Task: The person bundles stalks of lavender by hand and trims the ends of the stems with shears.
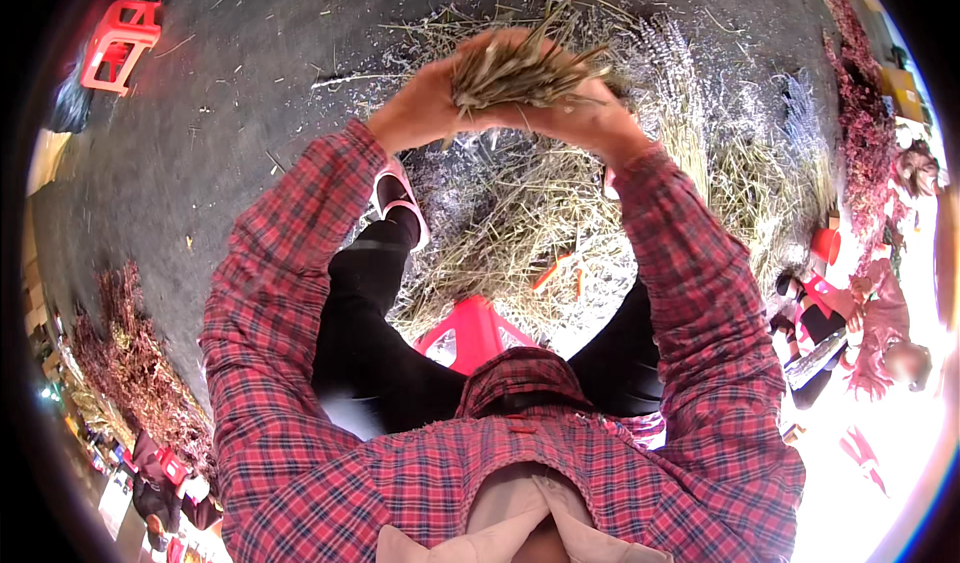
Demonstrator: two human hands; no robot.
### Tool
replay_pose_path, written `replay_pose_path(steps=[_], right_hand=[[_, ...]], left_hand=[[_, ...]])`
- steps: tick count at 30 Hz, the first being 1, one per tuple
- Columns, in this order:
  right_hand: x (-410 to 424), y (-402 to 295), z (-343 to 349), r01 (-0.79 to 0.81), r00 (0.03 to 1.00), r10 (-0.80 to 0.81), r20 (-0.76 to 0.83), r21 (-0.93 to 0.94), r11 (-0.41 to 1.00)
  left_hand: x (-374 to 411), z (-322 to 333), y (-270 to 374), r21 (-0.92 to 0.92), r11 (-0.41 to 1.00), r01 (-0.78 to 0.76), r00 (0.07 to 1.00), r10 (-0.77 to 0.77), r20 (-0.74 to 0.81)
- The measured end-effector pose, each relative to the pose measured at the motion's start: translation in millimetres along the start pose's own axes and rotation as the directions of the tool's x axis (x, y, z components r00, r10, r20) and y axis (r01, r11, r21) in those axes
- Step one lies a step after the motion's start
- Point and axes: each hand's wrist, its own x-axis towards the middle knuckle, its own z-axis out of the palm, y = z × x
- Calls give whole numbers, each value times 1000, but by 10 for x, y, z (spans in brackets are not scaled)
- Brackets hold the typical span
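Note:
A bundle of dried stems (517, 75) is held out in front of me, its cut ends turned up towards my face. My left hand (431, 101) wraps it from the left, and my right hand (589, 124) holds it from the right. The far end of the bundle is hidden below my hands. One longer stem sticks out past the top. Beneath lies a loose heap of dried stalks (517, 210) with small pale purple bits, spread between my feet. An orange-red item (551, 272), perhaps a tool's handle, lies on that heap.
A red plastic stool (474, 326) is beneath me; another stool (120, 46) stands far left. Purple-flowered dried bunches (675, 75) lie to the right. Dark red dried plants (859, 112) line the right side, with more (135, 353) at lower left. People sit at both sides.

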Motion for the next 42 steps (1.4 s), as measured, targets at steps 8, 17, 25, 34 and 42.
replay_pose_path(steps=[8, 17, 25, 34, 42], right_hand=[[49, -368, -202, 23, 1000, -23, 4, -35, 999], [6, 0, -40, 124, 990, -135, -38, -212, 969], [-72, 167, -40, -235, 972, 236, 15, -66, 970], [5, 137, 88, -21, 1000, 21, -5, 10, 1000], [47, 56, 255, -171, 979, 191, -71, 228, 959]], left_hand=[[86, -139, 233, -224, 974, 16, 1000, -17, -1], [83, -30, -86, -137, 979, 153, 987, -143, 78], [69, -40, 18, 37, 998, 50, 995, -53, 86], [82, -39, -43, -121, 991, 56, 988, -38, 147], [176, -48, 179, 28, 977, 210, 939, -209, 273]])
